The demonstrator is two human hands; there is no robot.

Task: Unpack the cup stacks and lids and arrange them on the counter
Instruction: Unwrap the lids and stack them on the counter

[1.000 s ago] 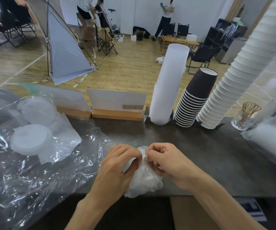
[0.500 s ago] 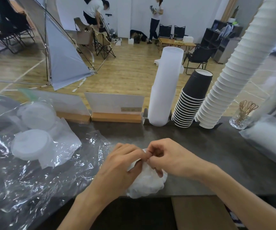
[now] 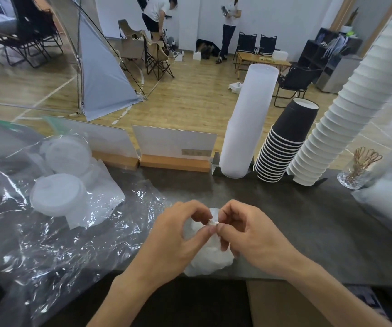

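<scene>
A small wrapped white bundle (image 3: 210,259) lies at the front edge of the dark counter (image 3: 296,223). My left hand (image 3: 178,237) and my right hand (image 3: 249,234) both pinch its knotted plastic top between thumb and fingers. At the left, two stacks of white lids (image 3: 57,194) lie in crumpled clear plastic (image 3: 56,244). Along the counter's back stand a tall frosted cup stack (image 3: 247,123), a black cup stack (image 3: 282,147) and a long white cup stack (image 3: 346,107).
Two white sign cards in wooden bases (image 3: 173,149) stand at the counter's back edge. A glass holder with small brown items (image 3: 355,173) sits at the right, beside another wrapped package (image 3: 388,204). Beyond the counter are chairs, a tent and two people.
My fingers have shifted on the bundle's top: the thumbs and forefingers now meet at a small knot and the other fingers have lifted. The view has tilted up slightly.
</scene>
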